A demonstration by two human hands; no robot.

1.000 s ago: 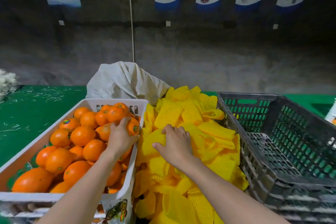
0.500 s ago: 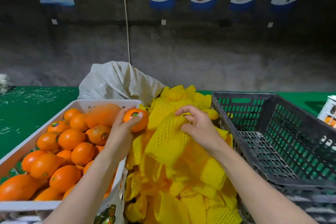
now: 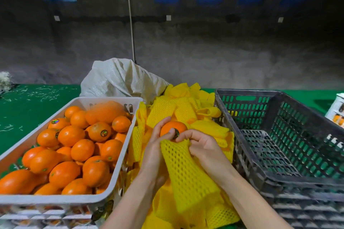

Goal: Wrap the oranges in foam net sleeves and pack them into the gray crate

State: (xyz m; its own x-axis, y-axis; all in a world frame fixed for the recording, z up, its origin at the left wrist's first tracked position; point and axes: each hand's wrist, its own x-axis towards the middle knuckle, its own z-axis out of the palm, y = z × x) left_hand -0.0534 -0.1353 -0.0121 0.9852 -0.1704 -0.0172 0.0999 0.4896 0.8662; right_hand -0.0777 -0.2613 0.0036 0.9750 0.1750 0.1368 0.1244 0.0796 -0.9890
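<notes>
Head view. The green table (image 3: 28,109) runs across the whole field. On it, at 3 o'clock from my hands, stands the gray crate (image 3: 247,92); no fruit shows on its floor, so I judge packing has barely begun. At 9 o'clock sits the white tray (image 3: 55,200), heaped with loose oranges (image 3: 71,135). At 11 o'clock, behind the tray, lies a pale woven sack (image 3: 119,80). From 12 o'clock down to 6 o'clock, between tray and crate, is the pile of yellow foam net sleeves (image 3: 186,106).

One sleeve (image 3: 188,173) is lifted over the pile, its mouth at 12 o'clock and its tail hanging toward 6. My left hand (image 3: 154,152) curls round a single orange (image 3: 172,128), thumb on its near face. My right hand (image 3: 202,147) pinches the sleeve's mouth edge against the fruit. The orange touches the mouth but is not yet inside. A small sticker (image 3: 176,133) shows between my two thumbs.

Step in hand: seating the fruit in the net.
- Spread the mouth wide with the right fingers before pushing.
- Keep the left grip firm but not crushing.
- Draw the net up evenly on all sides; a one-sided pull probably bunches it.
- Centre the fruit along the sleeve, then carry it toward 3 o'clock.
</notes>
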